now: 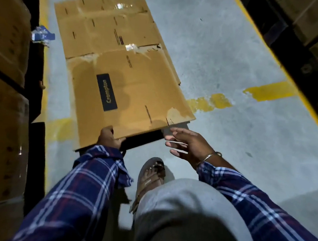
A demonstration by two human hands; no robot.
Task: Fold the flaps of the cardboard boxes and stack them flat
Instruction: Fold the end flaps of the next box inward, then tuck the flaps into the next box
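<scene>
Here the left hand (109,137) grips the near edge of the flattened cardboard box (129,96), fingers curled under the board and thumb on top, the plaid sleeve (83,186) reaching forward and down to it. The right hand (187,144) hovers just beside the same near edge, close to its right corner; its fingers (175,143) are straight and slightly spread, holding nothing, and whether the tips touch the card I cannot tell. A thin metal bangle (209,157) sits on that wrist.

The flattened cardboard box lies on top of a stack of flat boxes (105,25) on the grey concrete floor (227,55), its near end raised a little off the floor — a dark gap shows beneath it. It bears a dark label (106,92) reading "Crompton", with torn tape patches at its far edge.

To the left, stacked cartons (5,68) on dark racking stand close to the stack; more racking (305,46) runs along the right, well apart. Worn yellow floor lines (270,90) cross the floor to the right of the stack. A sandalled foot (152,175) stands just behind the box's near edge, between the two arms, with a grey trouser knee (185,209) below it. A crumpled blue-and-white scrap (42,34) lies by the left racking — small, beside the far boxes.
</scene>
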